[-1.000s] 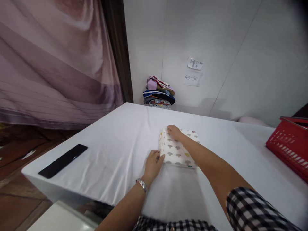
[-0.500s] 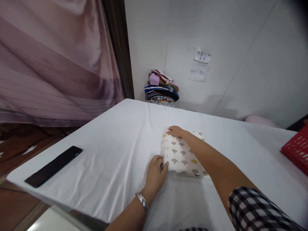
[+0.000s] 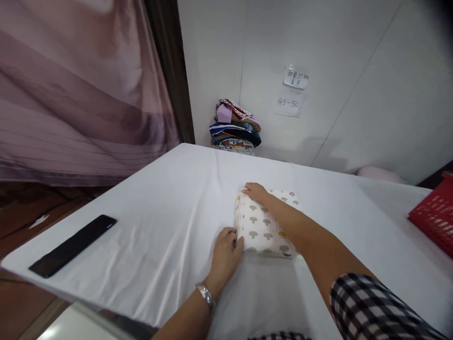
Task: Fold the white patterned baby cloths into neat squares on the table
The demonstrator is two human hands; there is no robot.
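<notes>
Folded mushroom-print cloth (image 3: 264,226), flat

Two hands are at work: the left hand (image 3: 225,249) and the right hand (image 3: 255,191), both on one folded mushroom-print cloth (image 3: 265,225), at its near-left and far-left corners. One white table (image 3: 166,222) lies under the fingers. One black phone (image 3: 72,244) sits well left of them. One stack of folded clothes (image 3: 234,131) lies beyond the fingertips, one red basket (image 3: 433,218) far right. Two paper notes (image 3: 292,89) hang above.
</notes>
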